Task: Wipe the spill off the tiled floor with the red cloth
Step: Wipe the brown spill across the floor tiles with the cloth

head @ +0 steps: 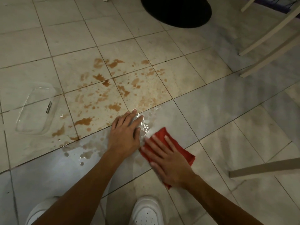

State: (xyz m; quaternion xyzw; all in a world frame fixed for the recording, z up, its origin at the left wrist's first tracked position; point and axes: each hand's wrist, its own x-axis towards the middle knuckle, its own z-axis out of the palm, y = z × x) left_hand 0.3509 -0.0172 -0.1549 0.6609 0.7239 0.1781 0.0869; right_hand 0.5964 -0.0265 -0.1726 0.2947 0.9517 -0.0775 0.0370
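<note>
A brown spill [112,88] lies splattered over several pale floor tiles [211,111] in the middle of the head view, with paler wet patches [86,153] nearer me. My right hand [167,159] presses flat on the folded red cloth [180,148], fingers spread and straight. Beside it, my left hand [125,130] rests flat on the wet tile, fingers straight, with its fingertips at a shiny clear puddle [144,125]. The cloth sits just right of that puddle, below the brown stains.
A clear plastic tray [37,109] lies on the floor at the left. A black round mat [177,10] is at the top. Pale wooden furniture legs [267,34] stand at the right, one bar [263,168] low right. My white shoes [146,211] are at the bottom.
</note>
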